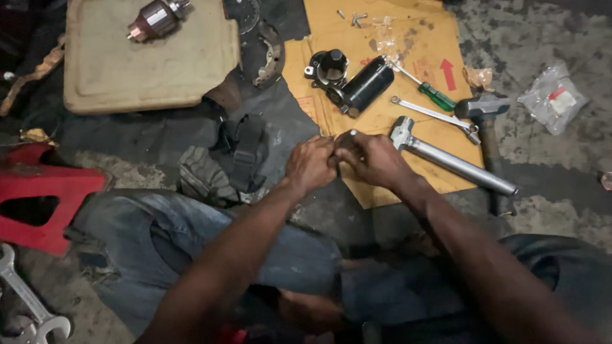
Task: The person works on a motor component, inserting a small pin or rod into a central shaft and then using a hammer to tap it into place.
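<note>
A: Obs. Both hands meet just near-side of the black motor body (366,86), over the near edge of the cardboard sheet (382,38). Left hand (310,164) fingers curled, tips pressed tog. on smth small. Right hand (373,159) likewise pinched; a small shiny metal part (352,133) shows at its fingertips. Can't tell what the part is – too small, blurred.

B: So part = between the two pinches?

A: Yes, held in air, between motor body and person's knees, not touching cardboard.

B: Notes on doing it well?

A: Judgement: keep the work low over the cardboard so a dropped bit lands on the sheet, not the dark floor. Small, steady finger moves; wrists braced on knees prob. helps.

B: Room?

A: Right of motor body: green-handled screwdriver (433,95), spanner (437,114), big silver hammer (446,159), a second, dark-headed hammer (482,107) – crowded. The silver hammer's head lies just beside the right hand; an elbow swing could nudge it. Loose screws (357,18) far side of motor body, near sheet's far edge. Left of motor body: dark mat, then tan board (146,64) w/ armature (156,18) on it, well apart. Open room = bare cardboard strip near-side of motor body, under the hands.
</note>
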